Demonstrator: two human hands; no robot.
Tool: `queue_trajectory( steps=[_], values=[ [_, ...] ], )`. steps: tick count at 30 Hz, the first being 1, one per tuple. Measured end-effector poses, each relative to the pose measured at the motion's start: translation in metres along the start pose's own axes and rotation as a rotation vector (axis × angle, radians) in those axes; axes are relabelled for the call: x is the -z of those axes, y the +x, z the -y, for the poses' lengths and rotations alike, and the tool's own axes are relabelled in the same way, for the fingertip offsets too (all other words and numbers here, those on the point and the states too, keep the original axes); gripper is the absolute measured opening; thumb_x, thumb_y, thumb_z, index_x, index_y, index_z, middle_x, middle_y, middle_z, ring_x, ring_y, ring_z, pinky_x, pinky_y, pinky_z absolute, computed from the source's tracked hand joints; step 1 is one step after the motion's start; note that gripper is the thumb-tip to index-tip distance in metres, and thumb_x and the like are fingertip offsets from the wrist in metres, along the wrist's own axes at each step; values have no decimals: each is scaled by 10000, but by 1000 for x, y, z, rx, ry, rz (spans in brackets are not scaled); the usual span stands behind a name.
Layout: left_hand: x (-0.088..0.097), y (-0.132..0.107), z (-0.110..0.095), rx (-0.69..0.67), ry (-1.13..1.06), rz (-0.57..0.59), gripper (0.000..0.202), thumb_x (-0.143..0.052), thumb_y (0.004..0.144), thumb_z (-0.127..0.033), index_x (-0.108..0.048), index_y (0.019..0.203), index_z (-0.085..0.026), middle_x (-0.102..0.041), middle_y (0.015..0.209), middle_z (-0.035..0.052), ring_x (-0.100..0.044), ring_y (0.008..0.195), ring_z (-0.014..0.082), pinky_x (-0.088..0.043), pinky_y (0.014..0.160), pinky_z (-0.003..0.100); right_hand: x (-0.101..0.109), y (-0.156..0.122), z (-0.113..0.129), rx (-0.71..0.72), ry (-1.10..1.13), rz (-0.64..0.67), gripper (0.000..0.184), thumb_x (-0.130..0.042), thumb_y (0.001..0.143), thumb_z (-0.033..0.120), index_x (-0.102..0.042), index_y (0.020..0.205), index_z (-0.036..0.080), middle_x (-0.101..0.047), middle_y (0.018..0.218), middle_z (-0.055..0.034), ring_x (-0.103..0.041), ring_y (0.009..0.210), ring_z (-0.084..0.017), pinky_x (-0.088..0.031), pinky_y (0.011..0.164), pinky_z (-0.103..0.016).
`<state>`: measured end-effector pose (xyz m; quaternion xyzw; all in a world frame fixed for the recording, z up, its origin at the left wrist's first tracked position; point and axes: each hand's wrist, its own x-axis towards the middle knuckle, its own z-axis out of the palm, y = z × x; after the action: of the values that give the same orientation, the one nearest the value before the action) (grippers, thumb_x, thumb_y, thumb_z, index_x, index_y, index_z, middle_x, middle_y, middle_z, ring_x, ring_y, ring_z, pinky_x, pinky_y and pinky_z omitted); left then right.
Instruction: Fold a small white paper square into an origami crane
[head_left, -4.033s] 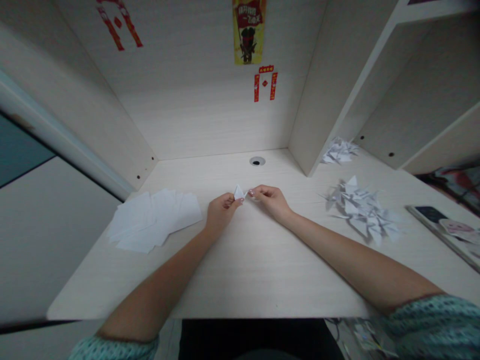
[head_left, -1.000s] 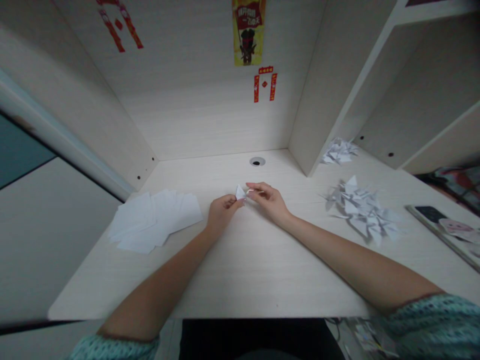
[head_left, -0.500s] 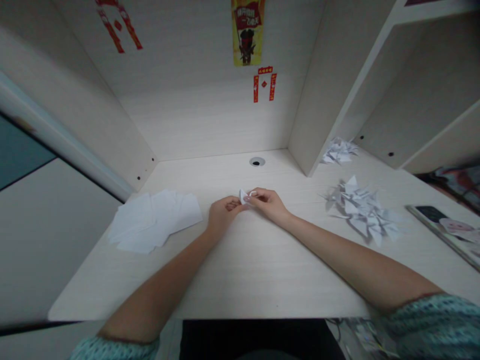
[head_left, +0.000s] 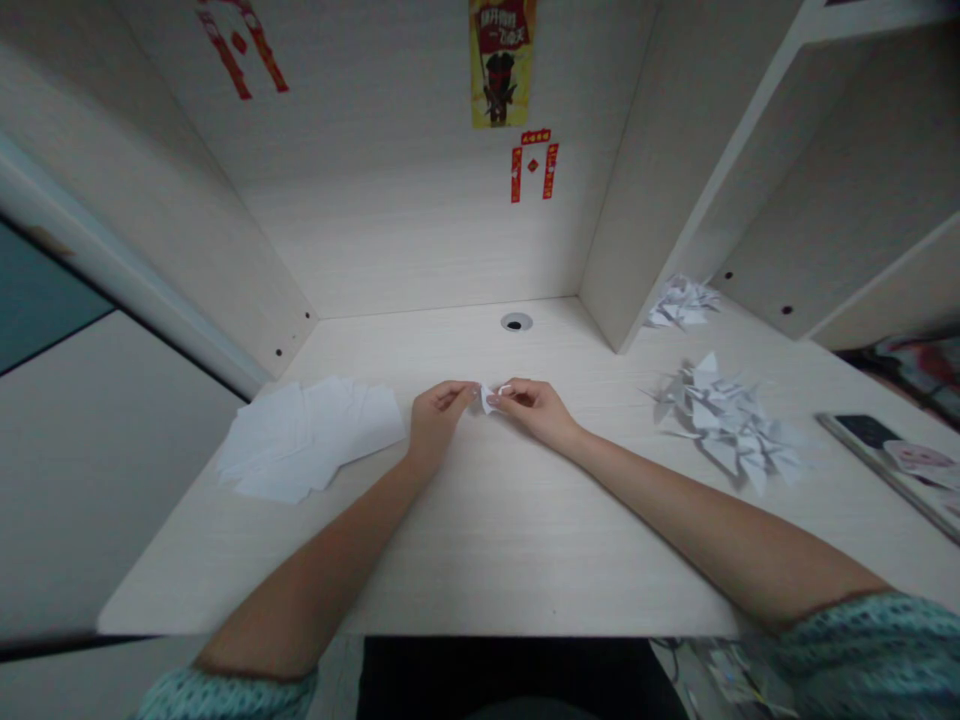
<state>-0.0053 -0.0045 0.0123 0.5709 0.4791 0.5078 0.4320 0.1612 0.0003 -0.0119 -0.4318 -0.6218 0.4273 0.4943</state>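
A small folded white paper [head_left: 486,399] is between my two hands over the middle of the desk. My right hand [head_left: 536,405] pinches its right side, thumb toward me. With thumb and forefinger together, my left hand [head_left: 441,415] grips the paper's left tip. The finer folds are too small to make out. Left of my left hand lies a spread stack of white paper sheets [head_left: 307,440]. To the right of my right hand is a pile of folded paper cranes [head_left: 724,415], pointed and overlapping.
More folded white papers [head_left: 682,300] lie behind the upright shelf panel [head_left: 645,240]. A phone [head_left: 892,460] rests at the right of the desk [head_left: 480,560]. A round cable hole [head_left: 517,322] is near the back wall, which bears red stickers [head_left: 534,165].
My left hand has shifted slightly left and its fingers have straightened into a pinch at the paper's left tip. My right hand stays nearly in place, still holding the paper.
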Motion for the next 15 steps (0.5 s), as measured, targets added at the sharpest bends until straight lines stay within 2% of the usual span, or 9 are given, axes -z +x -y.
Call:
queue_trajectory(
  steps=[7,15],
  values=[
    [0,1,0,3,-10,17,242,-653,699,-383,-696,780,-160,-709,805,44,-625,765,152,-467,712,259,-1,-3,2,32,-55,30,323,-638,714,486,-618,670,166,-579,653,-17,-484,610,-130,-357,538,-245],
    [-1,2,3,27,-8,42,250,-609,737,-408,-652,791,-168,-683,758,26,-615,746,141,-454,672,244,-1,-2,0,3,-8,35,323,-636,719,476,-605,652,162,-501,586,20,-415,541,-101,-310,514,-238]
  ],
)
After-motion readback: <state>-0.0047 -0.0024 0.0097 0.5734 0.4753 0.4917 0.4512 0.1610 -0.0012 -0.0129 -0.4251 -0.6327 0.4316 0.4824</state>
